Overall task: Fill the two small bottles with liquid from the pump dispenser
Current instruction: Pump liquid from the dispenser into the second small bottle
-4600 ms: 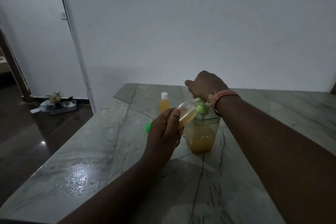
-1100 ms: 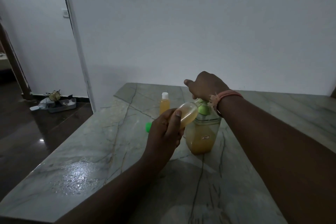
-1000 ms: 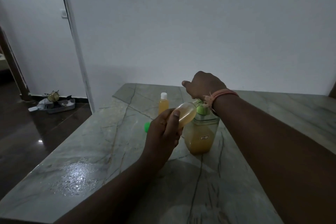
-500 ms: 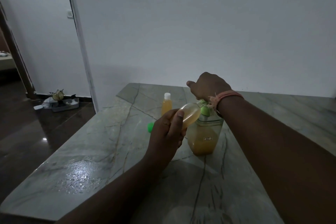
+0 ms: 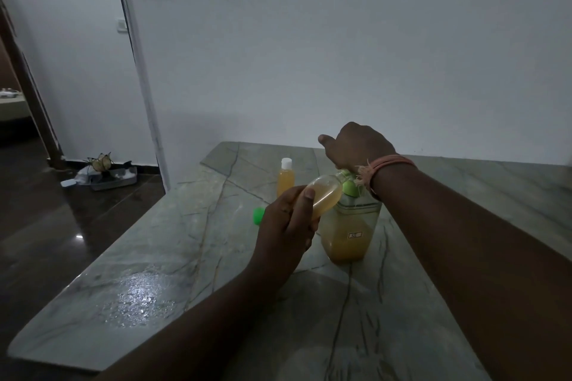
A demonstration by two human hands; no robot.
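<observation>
Amber liquid fills the lower part of the dispenser (image 5: 351, 230), a squarish clear jug with a small label, which stands on the marble table (image 5: 161, 244). Its green pump top (image 5: 351, 186) is mostly hidden under the right hand (image 5: 356, 145). That hand lies on top of the pump, knuckles up and thumb pointing left; whether its fingers curl round the pump head or only press on it cannot be told from here. A pink thread band (image 5: 387, 165) circles the right wrist.

Just left of the dispenser, the left hand (image 5: 288, 232) grips a small open bottle (image 5: 325, 195) round its base, thumb laid along its side. This bottle is tilted, mouth up and to the right toward the pump, and touches or nearly touches the dispenser's shoulder; the spout itself is hidden. It is partly full of amber liquid.

Behind and left of the dispenser, a capped bottle (image 5: 285, 178) stands upright on the table, full, with a white cap. A green cap (image 5: 258, 215) lies on the table left of the dispenser, partly behind the left hand.

Far left of the dispenser, on the dark floor by the wall, sits a tray (image 5: 106, 175) of small items.
</observation>
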